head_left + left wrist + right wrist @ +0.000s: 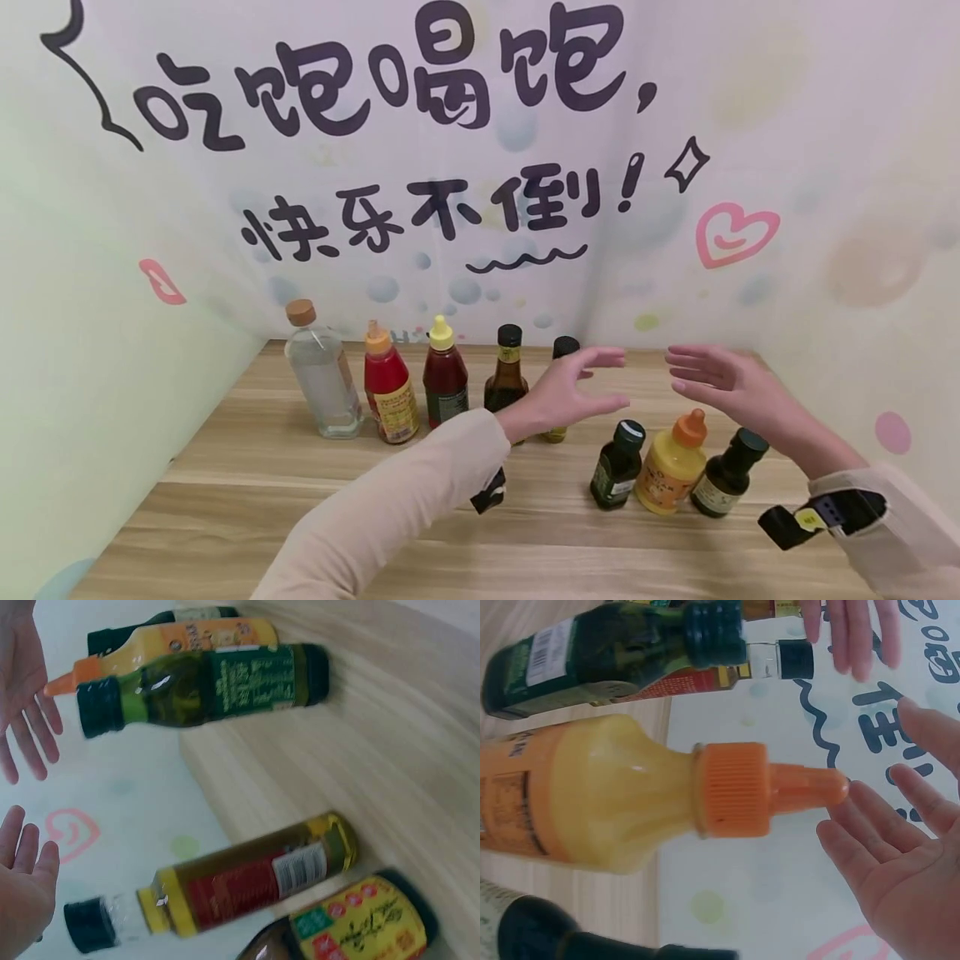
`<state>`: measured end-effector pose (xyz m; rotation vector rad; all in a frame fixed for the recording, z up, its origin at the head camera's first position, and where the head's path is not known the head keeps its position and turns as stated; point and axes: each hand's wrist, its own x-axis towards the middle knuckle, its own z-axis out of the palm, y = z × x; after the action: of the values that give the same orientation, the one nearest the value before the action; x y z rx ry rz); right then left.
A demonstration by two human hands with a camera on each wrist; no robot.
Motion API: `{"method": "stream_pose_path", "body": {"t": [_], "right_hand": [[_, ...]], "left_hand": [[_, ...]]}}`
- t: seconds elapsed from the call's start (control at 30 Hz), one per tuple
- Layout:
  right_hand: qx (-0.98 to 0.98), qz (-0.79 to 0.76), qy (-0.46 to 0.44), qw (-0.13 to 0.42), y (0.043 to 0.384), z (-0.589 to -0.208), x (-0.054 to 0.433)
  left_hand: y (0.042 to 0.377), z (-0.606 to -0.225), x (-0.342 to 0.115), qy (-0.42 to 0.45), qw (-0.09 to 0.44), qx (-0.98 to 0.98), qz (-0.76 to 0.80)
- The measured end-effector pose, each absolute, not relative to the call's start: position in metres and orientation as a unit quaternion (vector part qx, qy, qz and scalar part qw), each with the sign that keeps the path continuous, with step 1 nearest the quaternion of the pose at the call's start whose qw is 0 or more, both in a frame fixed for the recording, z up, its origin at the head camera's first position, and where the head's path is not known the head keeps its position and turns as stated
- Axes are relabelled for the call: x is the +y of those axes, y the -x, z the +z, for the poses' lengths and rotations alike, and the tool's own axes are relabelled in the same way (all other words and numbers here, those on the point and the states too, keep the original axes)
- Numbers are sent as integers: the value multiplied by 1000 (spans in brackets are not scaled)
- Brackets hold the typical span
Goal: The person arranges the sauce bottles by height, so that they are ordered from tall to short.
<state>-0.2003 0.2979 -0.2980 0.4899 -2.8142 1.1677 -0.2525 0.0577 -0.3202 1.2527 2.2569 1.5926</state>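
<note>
Both hands are raised above the table with palms facing each other and nothing held. My left hand [570, 389] has its fingers and thumb spread, overlapping a slim black-capped bottle [566, 347] in the head view. That bottle shows a red label in the left wrist view. Facing it, my right hand [731, 383] extends its fingers above the front-right group. There stand a small dark green bottle [617, 467], a yellow squeeze bottle [672, 468] with an orange nozzle, and a dark black-capped bottle [722, 485]. In the right wrist view the orange nozzle [806, 787] overlaps the right fingertips.
Left along the back row stand a clear bottle [324, 379], a red squeeze bottle [390, 392], a dark red squeeze bottle [446, 383] with a yellow tip, and a brown bottle [507, 385]. A printed cloth [450, 167] hangs behind the wooden table [247, 500].
</note>
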Motion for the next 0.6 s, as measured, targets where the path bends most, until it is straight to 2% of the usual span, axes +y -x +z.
{"method": "stream_pose_path", "body": {"t": [0.27,0.6], "right_hand": [[-894,420,-154,-21,195,-318,307],[-885,440,-147,-36,188,-342,307]], "left_hand": [[248,-346,77,-437,108,749,486],[243,-362,84,-430,125,758,474]]}}
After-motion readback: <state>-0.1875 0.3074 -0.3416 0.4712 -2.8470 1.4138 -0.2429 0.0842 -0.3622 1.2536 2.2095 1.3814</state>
